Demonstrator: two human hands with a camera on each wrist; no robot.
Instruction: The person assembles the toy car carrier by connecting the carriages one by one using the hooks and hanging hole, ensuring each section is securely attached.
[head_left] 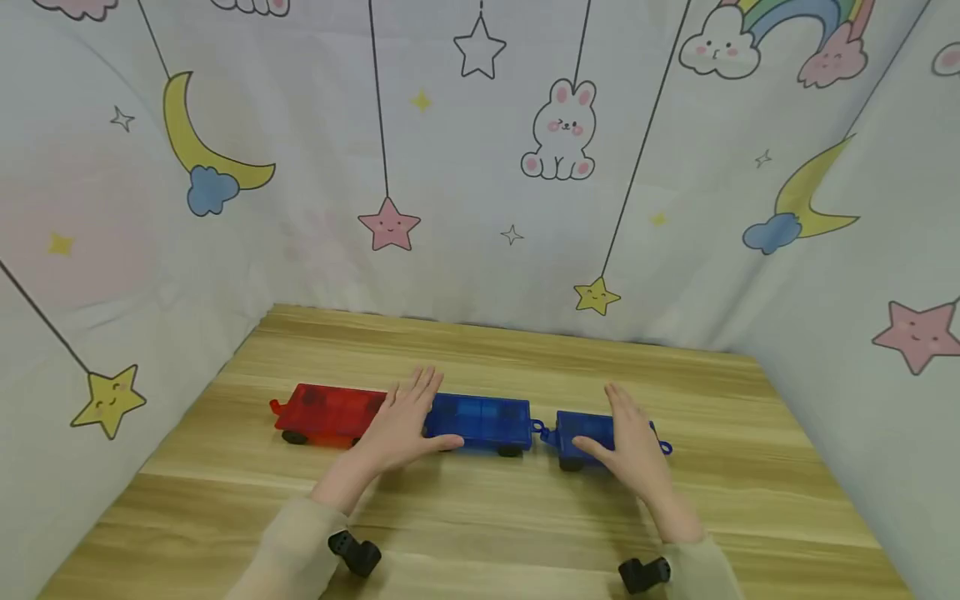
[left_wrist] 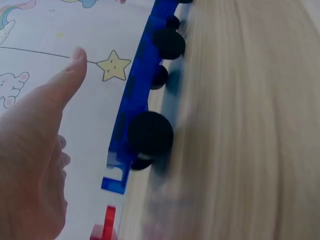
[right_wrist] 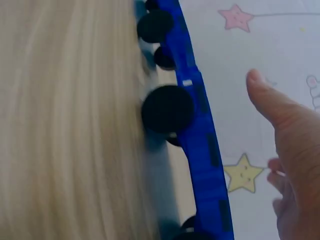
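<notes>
In the head view a row of flat, see-through toy train cars with black wheels stands on the table. A red car [head_left: 330, 410] is at the left, a blue car [head_left: 480, 423] in the middle and another blue car [head_left: 581, 432] at the right. My left hand [head_left: 405, 429] is held with straight fingers over the join of the red and middle cars, hiding it. Over the right blue car is my right hand [head_left: 639, 446], fingers straight and thumb spread. Both wrist views show thumbs apart from the cars. Neither hand holds anything.
The wood-grain table [head_left: 480, 533] ends at a white cloth backdrop [head_left: 465, 275] printed with stars, moons and rabbits, which rises at the back and both sides. A black wrist camera [head_left: 356, 553] sits on the left sleeve, another black wrist camera [head_left: 643, 575] on the right.
</notes>
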